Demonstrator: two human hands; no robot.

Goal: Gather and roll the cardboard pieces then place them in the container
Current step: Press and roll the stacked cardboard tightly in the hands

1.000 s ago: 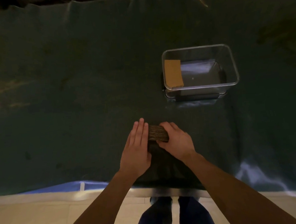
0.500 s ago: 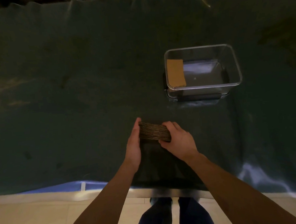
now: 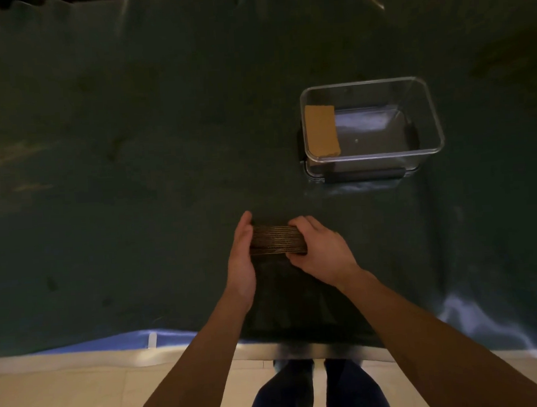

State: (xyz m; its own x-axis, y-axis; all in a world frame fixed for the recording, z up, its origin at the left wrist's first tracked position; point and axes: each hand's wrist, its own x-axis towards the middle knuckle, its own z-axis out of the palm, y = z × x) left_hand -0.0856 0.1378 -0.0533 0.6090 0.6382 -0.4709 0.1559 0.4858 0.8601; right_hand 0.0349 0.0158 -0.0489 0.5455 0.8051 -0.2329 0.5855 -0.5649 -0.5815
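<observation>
a stack (image 3: 277, 240) of cardboard pieces stands on edge on the dark green cloth (image 3: 132, 148), near the front of the table, with its layered edges facing up toward the camera. both hands are clamped on it from opposite ends. the left hand (image 3: 241, 261) is turned on its side, palm flat against the stack's left end, fingers pointing away from the body and thumb up at the far corner. the right hand (image 3: 319, 252) curls over the right end, fingers wrapped across the top and far side, thumb tucked at the near side. the stack is squeezed between the two hands; whether its bottom edge touches the cloth or is lifted just off it cannot be told from this angle.

farther back and to the right sits a clear container (image 3: 433, 114), open at the top, resting on the cloth well apart from the hands. inside it, against the left wall, lies one tan card (image 3: 322, 130), flat or slightly leaning; the rest of the container's floor shows only glare.

the cloth covers the whole table and has folds and shiny patches at the right front corner. a blue strip (image 3: 118, 340) shows along the front left edge of the cloth, with pale floor (image 3: 68, 398) below it. both forearms are bare and reach in from the bottom of the view, and dark trouser legs (image 3: 319, 392) show between them.
</observation>
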